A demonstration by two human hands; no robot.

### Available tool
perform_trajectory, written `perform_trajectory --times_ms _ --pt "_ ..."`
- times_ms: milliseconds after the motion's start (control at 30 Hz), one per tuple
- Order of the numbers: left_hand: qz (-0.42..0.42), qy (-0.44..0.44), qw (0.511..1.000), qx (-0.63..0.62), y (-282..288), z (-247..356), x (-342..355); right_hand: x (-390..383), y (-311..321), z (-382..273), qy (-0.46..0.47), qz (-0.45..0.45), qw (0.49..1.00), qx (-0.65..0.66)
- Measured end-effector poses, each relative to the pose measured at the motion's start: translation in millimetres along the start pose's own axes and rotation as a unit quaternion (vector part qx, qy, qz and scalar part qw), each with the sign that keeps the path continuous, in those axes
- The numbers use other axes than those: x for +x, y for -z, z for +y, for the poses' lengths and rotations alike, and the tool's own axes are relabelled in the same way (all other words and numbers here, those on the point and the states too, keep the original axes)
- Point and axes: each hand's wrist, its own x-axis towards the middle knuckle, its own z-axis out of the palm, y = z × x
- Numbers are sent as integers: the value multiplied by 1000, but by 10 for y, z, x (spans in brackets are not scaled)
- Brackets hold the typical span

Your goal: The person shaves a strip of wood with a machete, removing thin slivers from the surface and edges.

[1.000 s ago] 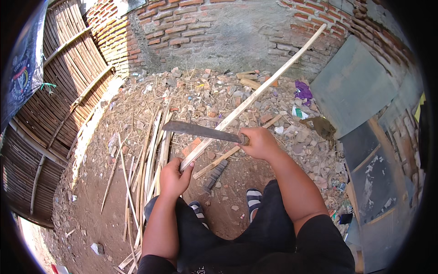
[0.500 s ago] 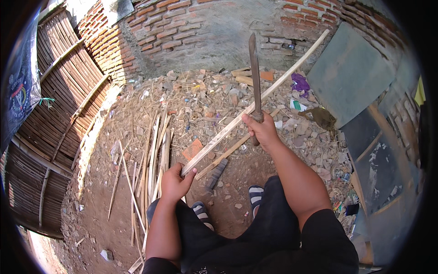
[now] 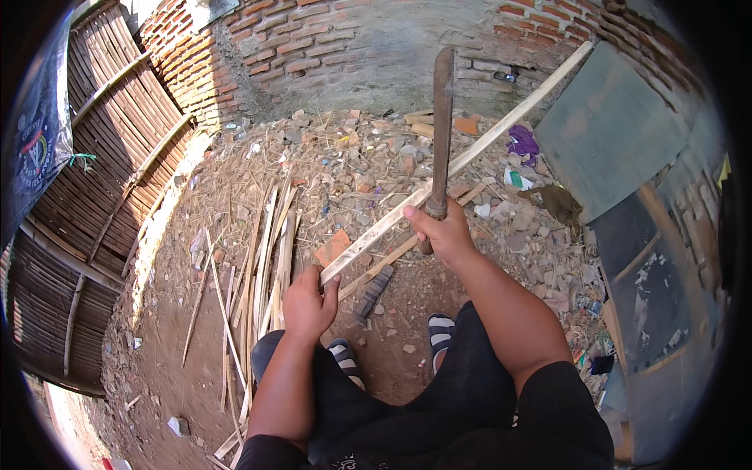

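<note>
My left hand [image 3: 309, 304] is closed round the near end of a long pale wooden strip [image 3: 513, 117], which slants up and away to the right. In my right hand [image 3: 445, 235] is the handle of a machete [image 3: 442, 117], its dark, worn blade pointing up and away from me. The blade crosses in front of the strip near the strip's middle. Whether blade and wood touch there, I cannot tell. Below the strip, a second piece of wood [image 3: 376, 270] lies slanted on the ground beside a dark ridged block [image 3: 373, 293].
Several long wooden strips [image 3: 262, 258] lie in a pile left of my legs. Rubble and litter [image 3: 352, 157] cover the ground up to a brick wall [image 3: 337, 47]. A bamboo panel [image 3: 110, 157] stands at left; grey-green boards [image 3: 607, 133] lean at right.
My left hand and the strip's near end have risen slightly and shifted right. The machete has come a little nearer and left along the strip. Both hands keep their hold.
</note>
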Motion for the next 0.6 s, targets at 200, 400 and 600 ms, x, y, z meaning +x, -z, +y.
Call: perform_trajectory --times_ms 200,400,600 --pt "-6 65 998 -12 170 -71 47 34 166 11 110 -57 943 -310" --pt "39 80 996 -15 184 -175 49 -25 104 -5 248 -98 824 -501" --pt "38 102 994 -10 215 -281 75 150 291 28 126 10 890 -438"
